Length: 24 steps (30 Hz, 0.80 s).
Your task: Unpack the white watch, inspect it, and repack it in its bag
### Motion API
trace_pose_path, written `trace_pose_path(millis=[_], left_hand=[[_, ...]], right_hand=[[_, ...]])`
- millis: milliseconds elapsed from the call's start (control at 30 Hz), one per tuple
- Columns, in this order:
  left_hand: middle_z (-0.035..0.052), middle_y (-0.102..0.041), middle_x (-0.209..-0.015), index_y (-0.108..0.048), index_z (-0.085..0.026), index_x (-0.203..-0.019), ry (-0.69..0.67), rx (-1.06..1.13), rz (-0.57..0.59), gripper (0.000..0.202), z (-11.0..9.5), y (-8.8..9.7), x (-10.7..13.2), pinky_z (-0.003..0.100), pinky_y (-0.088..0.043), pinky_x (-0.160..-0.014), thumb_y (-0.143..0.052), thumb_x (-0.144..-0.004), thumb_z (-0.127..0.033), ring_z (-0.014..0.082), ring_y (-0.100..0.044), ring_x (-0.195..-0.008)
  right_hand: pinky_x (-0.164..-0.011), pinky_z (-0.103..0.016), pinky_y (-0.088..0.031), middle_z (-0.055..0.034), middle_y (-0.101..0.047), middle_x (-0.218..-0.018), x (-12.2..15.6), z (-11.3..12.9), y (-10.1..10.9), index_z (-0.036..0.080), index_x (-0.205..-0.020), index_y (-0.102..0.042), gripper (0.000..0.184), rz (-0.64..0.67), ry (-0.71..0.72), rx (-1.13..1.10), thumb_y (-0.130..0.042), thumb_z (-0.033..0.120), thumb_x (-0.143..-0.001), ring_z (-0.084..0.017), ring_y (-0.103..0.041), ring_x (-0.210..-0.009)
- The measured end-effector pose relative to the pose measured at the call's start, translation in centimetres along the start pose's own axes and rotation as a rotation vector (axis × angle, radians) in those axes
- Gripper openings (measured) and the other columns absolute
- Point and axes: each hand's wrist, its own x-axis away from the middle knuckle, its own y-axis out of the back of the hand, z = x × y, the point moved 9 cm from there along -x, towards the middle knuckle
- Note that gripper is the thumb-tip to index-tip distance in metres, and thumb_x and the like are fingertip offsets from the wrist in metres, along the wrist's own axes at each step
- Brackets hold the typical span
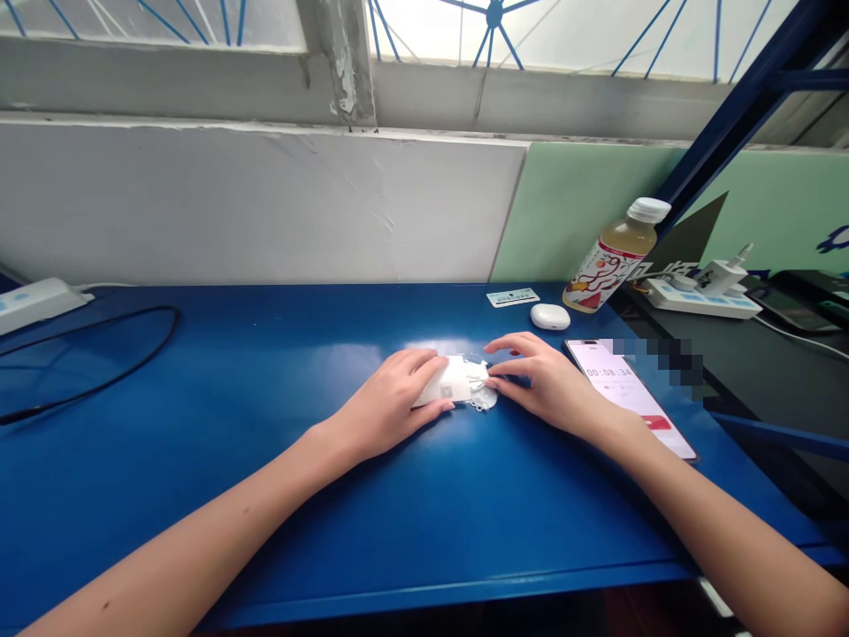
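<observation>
holding a small white card (456,379) over the blue desk (99,460) in the head view, the left hand (398,394) is keeping its thumb along the near edge and its fingers over the left part. the right hand (545,379) is reaching to the card's right end, fingers loosely spread, fingertips meeting a white scalloped piece (485,399); whether they are pinching it cannot be told. a phone (614,376) is lying beside the right wrist, and an earbud case (550,317) is resting near a bottle (607,265).
</observation>
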Motion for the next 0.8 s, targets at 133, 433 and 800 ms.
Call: trace_pose_path(millis=[133,433,800], left_hand=[[0.0163,-0.056,-0.136,-0.052,-0.018,-0.136,0.003,0.009,-0.019,0.046,0.1,0.0,0.1,0.051,-0.048,-0.101,-0.05,-0.099,-0.046,0.0332,-0.053,-0.126],[0.0191,-0.052,-0.14,-0.046,-0.012,-0.141,-0.042,-0.059,0.066,0.047,-0.6,-0.5,-0.1,0.049,-0.042,-0.106,-0.047,-0.101,-0.037,0.0331,-0.047,-0.131],[0.0157,-0.028,-0.16,-0.027,-0.015,-0.154,-0.024,-0.075,0.242,0.066,-0.8,-1.3,0.5,0.053,-0.02,-0.119,-0.037,-0.101,-0.053,0.034,-0.016,-0.15]], right_hand=[[-0.095,-0.049,-0.054,-0.011,-0.063,-0.129,0.0,1.0,-0.5,0.023,-0.098,-0.075,0.02,0.006,0.02,-0.06,-0.057,0.021,-0.092,-0.029,-0.06,-0.116],[-0.109,-0.05,-0.044,-0.0115,-0.041,-0.155,0.2,2.6,-1.3,0.021,-0.107,-0.072,0.029,0.149,0.026,-0.196,-0.049,0.012,-0.092,-0.03,-0.045,-0.138],[-0.105,-0.056,-0.046,-0.0123,-0.067,-0.126,0.0,-0.6,1.3,0.021,-0.1,-0.075,0.023,-0.073,-0.118,0.003,-0.053,0.025,-0.094,-0.033,-0.056,-0.124]])
